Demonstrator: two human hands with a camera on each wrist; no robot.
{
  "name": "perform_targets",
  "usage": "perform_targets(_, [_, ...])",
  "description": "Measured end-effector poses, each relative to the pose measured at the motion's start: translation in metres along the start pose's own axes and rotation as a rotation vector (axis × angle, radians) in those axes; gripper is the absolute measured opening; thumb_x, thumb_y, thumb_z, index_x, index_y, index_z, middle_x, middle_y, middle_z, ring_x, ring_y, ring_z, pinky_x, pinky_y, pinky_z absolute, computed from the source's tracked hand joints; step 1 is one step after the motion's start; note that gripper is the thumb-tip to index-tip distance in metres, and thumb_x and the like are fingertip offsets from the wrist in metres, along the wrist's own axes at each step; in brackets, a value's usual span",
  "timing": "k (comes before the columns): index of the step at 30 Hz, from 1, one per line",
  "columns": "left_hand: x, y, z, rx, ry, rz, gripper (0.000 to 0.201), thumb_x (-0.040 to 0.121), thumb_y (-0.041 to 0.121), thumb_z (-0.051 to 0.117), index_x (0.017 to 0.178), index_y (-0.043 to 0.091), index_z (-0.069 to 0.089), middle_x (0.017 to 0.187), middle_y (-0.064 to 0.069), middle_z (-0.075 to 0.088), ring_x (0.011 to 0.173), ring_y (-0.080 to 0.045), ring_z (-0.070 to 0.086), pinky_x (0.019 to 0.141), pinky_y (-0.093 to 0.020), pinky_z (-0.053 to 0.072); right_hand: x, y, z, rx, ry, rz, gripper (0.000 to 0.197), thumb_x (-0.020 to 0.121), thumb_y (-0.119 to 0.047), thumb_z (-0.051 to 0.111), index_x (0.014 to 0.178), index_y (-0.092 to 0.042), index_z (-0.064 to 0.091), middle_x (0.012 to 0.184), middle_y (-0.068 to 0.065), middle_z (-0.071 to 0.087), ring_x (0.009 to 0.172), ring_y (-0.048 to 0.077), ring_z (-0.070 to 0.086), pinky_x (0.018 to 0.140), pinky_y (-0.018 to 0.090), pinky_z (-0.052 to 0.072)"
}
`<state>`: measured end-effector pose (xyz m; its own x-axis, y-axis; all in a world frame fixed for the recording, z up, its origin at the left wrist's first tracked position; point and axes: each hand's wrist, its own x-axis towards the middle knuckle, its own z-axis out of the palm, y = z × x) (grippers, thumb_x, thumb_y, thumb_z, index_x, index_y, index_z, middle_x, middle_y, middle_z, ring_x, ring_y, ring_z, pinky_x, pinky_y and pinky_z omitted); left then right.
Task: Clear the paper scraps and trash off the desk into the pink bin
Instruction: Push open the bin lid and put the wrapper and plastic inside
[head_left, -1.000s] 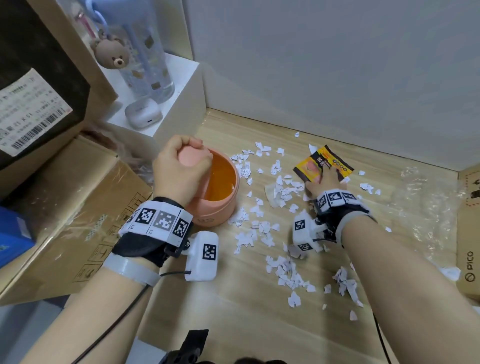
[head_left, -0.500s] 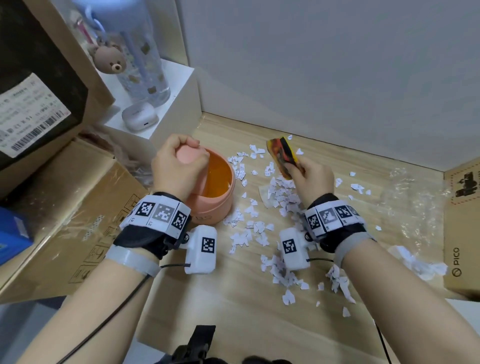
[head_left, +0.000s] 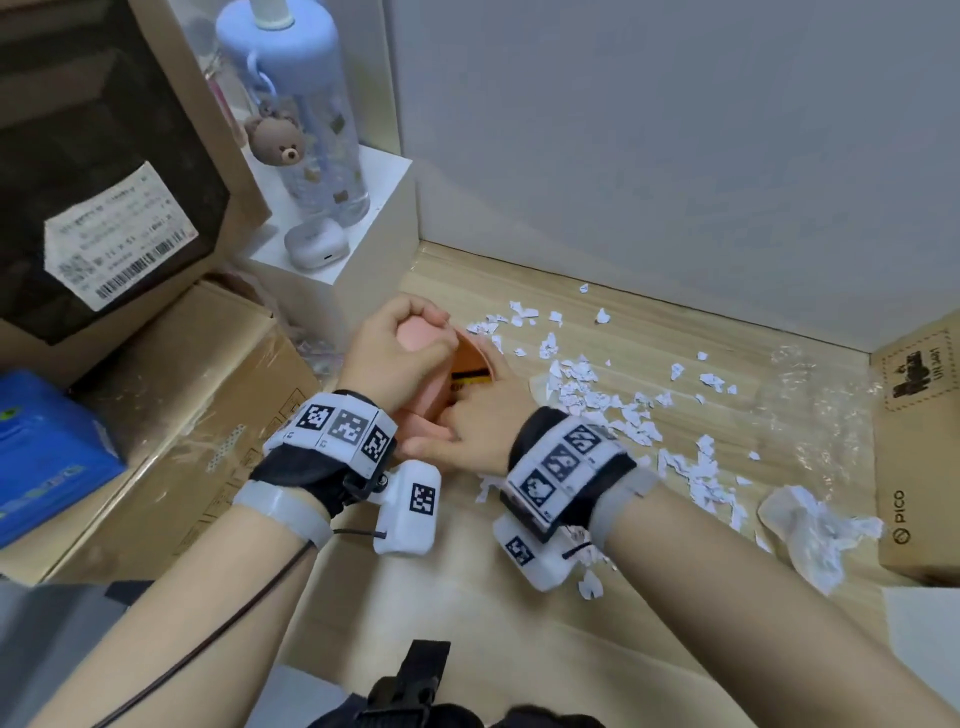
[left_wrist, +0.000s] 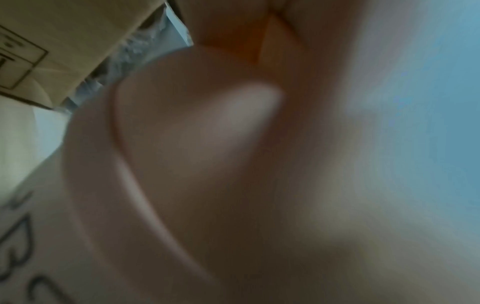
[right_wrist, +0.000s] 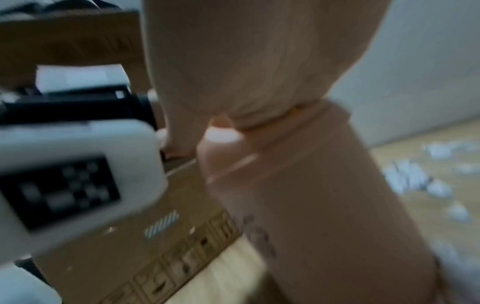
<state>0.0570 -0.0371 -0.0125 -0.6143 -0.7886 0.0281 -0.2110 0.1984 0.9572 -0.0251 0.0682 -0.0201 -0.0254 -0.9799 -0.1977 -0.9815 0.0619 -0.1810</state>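
Observation:
The pink bin (head_left: 422, 417) stands at the left of the wooden desk (head_left: 519, 597), its orange inside showing. My left hand (head_left: 426, 335) grips the bin's raised pink lid (head_left: 415, 338) and holds it up. My right hand (head_left: 470, 402) is over the opening and pinches a yellow snack wrapper (head_left: 470, 376), which sits partly inside the bin. White paper scraps (head_left: 597, 400) lie scattered to the right of the bin. The right wrist view is blurred and shows the bin's wall (right_wrist: 311, 205) close up; the left wrist view shows only blurred pink plastic.
Cardboard boxes (head_left: 182, 395) flank the bin on the left, and a PICO box (head_left: 917, 457) stands at the right edge. A crumpled white wad (head_left: 810, 525) and clear plastic film (head_left: 815, 400) lie near it. A white shelf (head_left: 363, 249) holds a bottle (head_left: 306, 130) and an earbud case (head_left: 316, 244).
My right hand picked the yellow wrapper up off the desk and carried it left to the bin's opening. The left hand kept hold of the lid.

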Motion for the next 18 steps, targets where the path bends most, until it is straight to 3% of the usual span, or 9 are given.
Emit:
perform_targets(2, [-0.003,0.0,0.001,-0.021,-0.021,-0.007,0.019,0.077,0.009,0.066,0.076,0.025,0.055,0.096,0.009,0.064,0.09,-0.002,0.058,0.077,0.001,0.038,0.007,-0.005,0.002,-0.002,-0.086,0.049,0.083,0.062,-0.077,-0.002,0.045,-0.016,0.051,0.049,0.002,0.054,0.098,0.024,0.056,0.11,0.05,-0.016])
perform_targets(4, [-0.003,-0.001,-0.001,-0.029,-0.006,-0.01,0.018,0.077,0.011,0.066,0.077,0.025,0.056,0.097,0.01,0.065,0.091,-0.001,0.058,0.076,0.002,0.037,0.012,-0.004,0.004,0.03,-0.122,0.064,0.081,0.056,-0.084,-0.007,0.039,-0.02,0.04,0.044,-0.001,0.047,0.089,0.02,0.054,0.113,0.052,-0.012])
perform_targets(5, [-0.003,-0.002,-0.002,-0.023,-0.003,-0.014,0.017,0.077,0.011,0.066,0.078,0.025,0.056,0.096,0.011,0.064,0.09,-0.001,0.057,0.075,0.003,0.037,0.012,-0.003,0.003,0.042,-0.137,0.052,0.083,0.057,-0.086,-0.006,0.038,-0.02,0.042,0.046,-0.001,0.05,0.085,0.019,0.053,0.113,0.052,-0.01])
perform_targets(6, [-0.002,-0.002,-0.003,-0.014,0.001,-0.018,0.017,0.077,0.012,0.066,0.078,0.025,0.056,0.096,0.012,0.064,0.09,0.0,0.057,0.074,0.003,0.036,0.012,-0.001,0.002,0.073,-0.142,0.048,0.083,0.064,-0.085,0.003,0.041,-0.018,0.047,0.049,0.001,0.055,0.083,0.018,0.053,0.113,0.05,-0.009])
perform_targets(8, [-0.002,-0.001,-0.002,-0.002,0.019,-0.017,0.018,0.076,0.013,0.067,0.077,0.026,0.055,0.095,0.011,0.065,0.089,0.0,0.057,0.073,0.004,0.036,0.008,0.005,0.0,0.163,-0.101,0.061,0.062,0.077,-0.07,0.038,0.054,-0.016,0.058,0.061,0.002,0.063,0.087,0.016,0.054,0.113,0.045,-0.006])
perform_targets(10, [-0.001,-0.003,-0.001,-0.004,0.051,-0.013,0.019,0.075,0.013,0.067,0.075,0.028,0.055,0.097,0.009,0.066,0.088,-0.001,0.057,0.073,0.003,0.036,-0.001,0.007,-0.002,0.194,0.003,0.065,0.042,0.078,-0.057,0.053,0.073,-0.017,0.063,0.08,0.0,0.067,0.096,0.015,0.054,0.112,0.037,-0.001])
perform_targets(12, [-0.001,-0.005,0.0,-0.012,0.067,-0.006,0.02,0.075,0.014,0.067,0.074,0.03,0.055,0.098,0.006,0.067,0.089,-0.005,0.058,0.073,0.003,0.036,-0.011,0.006,-0.003,0.123,0.035,0.073,0.041,0.081,-0.057,0.05,0.075,-0.018,0.061,0.082,-0.001,0.065,0.099,0.016,0.056,0.114,0.037,-0.003])
perform_targets(15, [-0.002,-0.006,0.002,-0.008,0.078,-0.007,0.02,0.075,0.015,0.067,0.072,0.03,0.055,0.095,0.008,0.066,0.093,-0.01,0.059,0.075,-0.002,0.038,-0.01,-0.005,0.001,0.023,-0.041,0.137,0.052,0.083,-0.065,0.035,0.062,-0.02,0.053,0.061,-0.002,0.052,0.092,0.02,0.058,0.112,0.045,-0.016])
perform_targets(18, [-0.003,-0.005,0.002,-0.008,0.089,-0.01,0.021,0.075,0.013,0.067,0.072,0.03,0.055,0.091,0.01,0.064,0.095,-0.013,0.059,0.077,-0.008,0.038,0.002,-0.011,0.002,0.058,-0.124,0.2,0.065,0.082,-0.068,0.027,0.067,-0.017,0.065,0.069,0.002,0.064,0.098,0.019,0.056,0.108,0.046,-0.023])
